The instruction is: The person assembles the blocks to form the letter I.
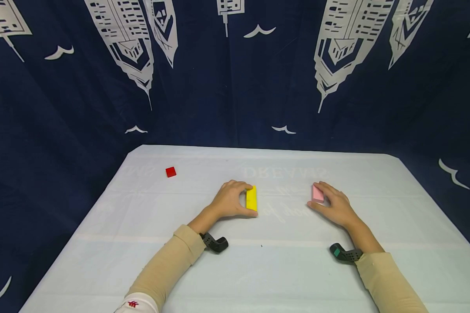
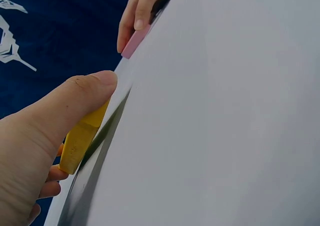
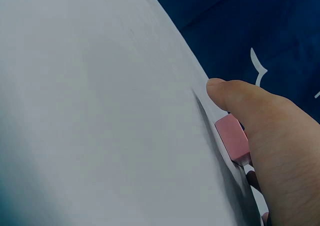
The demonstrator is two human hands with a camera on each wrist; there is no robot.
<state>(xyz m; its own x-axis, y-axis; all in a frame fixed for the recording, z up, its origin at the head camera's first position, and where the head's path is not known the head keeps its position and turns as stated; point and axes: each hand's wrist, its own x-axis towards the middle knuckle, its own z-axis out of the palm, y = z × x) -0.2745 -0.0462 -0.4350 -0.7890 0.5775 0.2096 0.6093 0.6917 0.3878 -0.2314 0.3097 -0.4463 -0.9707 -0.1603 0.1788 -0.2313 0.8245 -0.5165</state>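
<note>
My left hand point(image 1: 231, 200) holds a yellow block point(image 1: 251, 198) lengthwise, thumb at its near end and fingertips at its far end. The left wrist view shows this yellow block point(image 2: 80, 143) partly behind the thumb, with a dark shadow alongside it on the table. To the right, my right hand point(image 1: 334, 206) grips a smaller pink block point(image 1: 317, 194) between thumb and fingers. In the right wrist view the pink block point(image 3: 232, 138) shows close over the tabletop, its far side hidden by the thumb. A gap of white table separates the two blocks.
A small red block point(image 1: 170, 172) lies by itself at the far left of the white-covered table point(image 1: 258, 269). Behind the table hangs a dark blue cloth point(image 1: 219, 87) with pale building and bird prints. Both wrists wear black straps.
</note>
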